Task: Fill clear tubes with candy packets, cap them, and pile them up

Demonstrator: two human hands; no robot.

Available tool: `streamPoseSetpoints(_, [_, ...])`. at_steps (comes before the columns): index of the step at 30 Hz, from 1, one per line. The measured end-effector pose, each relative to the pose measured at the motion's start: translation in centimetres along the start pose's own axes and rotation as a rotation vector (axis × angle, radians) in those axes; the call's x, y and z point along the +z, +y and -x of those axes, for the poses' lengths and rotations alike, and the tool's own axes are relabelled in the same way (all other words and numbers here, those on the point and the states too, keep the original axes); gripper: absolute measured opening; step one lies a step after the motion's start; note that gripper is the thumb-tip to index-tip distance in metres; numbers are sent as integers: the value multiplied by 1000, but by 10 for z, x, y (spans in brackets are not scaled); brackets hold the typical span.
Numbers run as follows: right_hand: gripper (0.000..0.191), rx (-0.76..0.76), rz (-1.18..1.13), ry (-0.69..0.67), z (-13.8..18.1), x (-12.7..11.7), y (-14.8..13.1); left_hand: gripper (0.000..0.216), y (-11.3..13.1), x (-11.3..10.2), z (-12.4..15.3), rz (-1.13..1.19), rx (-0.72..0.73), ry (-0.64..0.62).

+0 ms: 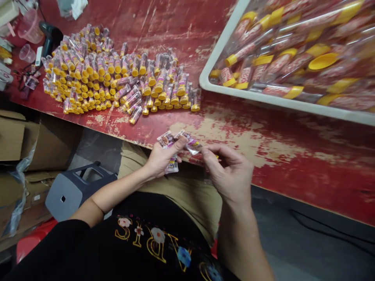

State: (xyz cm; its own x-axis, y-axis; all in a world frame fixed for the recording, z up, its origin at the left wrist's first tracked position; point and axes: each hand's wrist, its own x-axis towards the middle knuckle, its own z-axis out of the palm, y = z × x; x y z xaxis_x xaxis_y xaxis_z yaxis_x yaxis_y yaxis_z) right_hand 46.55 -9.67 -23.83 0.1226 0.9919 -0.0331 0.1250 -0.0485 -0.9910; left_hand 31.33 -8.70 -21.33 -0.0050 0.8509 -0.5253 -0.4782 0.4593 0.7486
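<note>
My left hand (161,158) is closed around a few small printed plastic packets (166,139) at the table's front edge. One clear-ended packet (191,145) sticks out from under its thumb toward the right. Close to the tip of that packet, my right hand (230,169) is closed with thumb and forefinger pinched together. A speck of yellow shows behind its fingers, but what it holds is mostly hidden. Beyond my hands lies a big pile of small clear tubes (96,78) with yellow caps and purple labels.
A white-rimmed tray (206,76) full of larger yellow-capped tubes (263,66) stands at the right on the worn red table (293,164). A dark handheld device (49,37) and plastic cups (27,53) sit far left. Below are cardboard boxes (55,136) and a grey speaker-like box (64,197).
</note>
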Motion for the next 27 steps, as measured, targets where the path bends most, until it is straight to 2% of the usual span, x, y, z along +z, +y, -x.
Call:
streamPoseSetpoints(3, [33,58,-88,-40,1,-4,0,44,4,2,-3,122,-16,65])
streamPoseSetpoints(6, [43,138,-266,-25,4,-8,-1,37,6,2,-7,237,-114,89])
streamPoseSetpoints(9, [42,72,-438,86,6,-8,-2,34,3,1,-9,296,-179,124])
streamPoseSetpoints(12, [36,-20,-479,179,8,-3,-4,33,-2,1,-8,294,-181,113])
streamPoseSetpoints(16, [27,-86,-364,291,12,6,-6,31,-6,2,-4,262,-171,79])
streamPoseSetpoints(20, [16,-307,-35,427,22,7,-4,32,-7,3,-2,262,-171,65])
streamPoseSetpoints(24, [36,-420,199,274,34,-3,-1,41,-5,3,0,230,-103,74])
streamPoseSetpoints(27, [45,-527,275,253,39,-9,1,46,-1,3,2,195,-52,100])
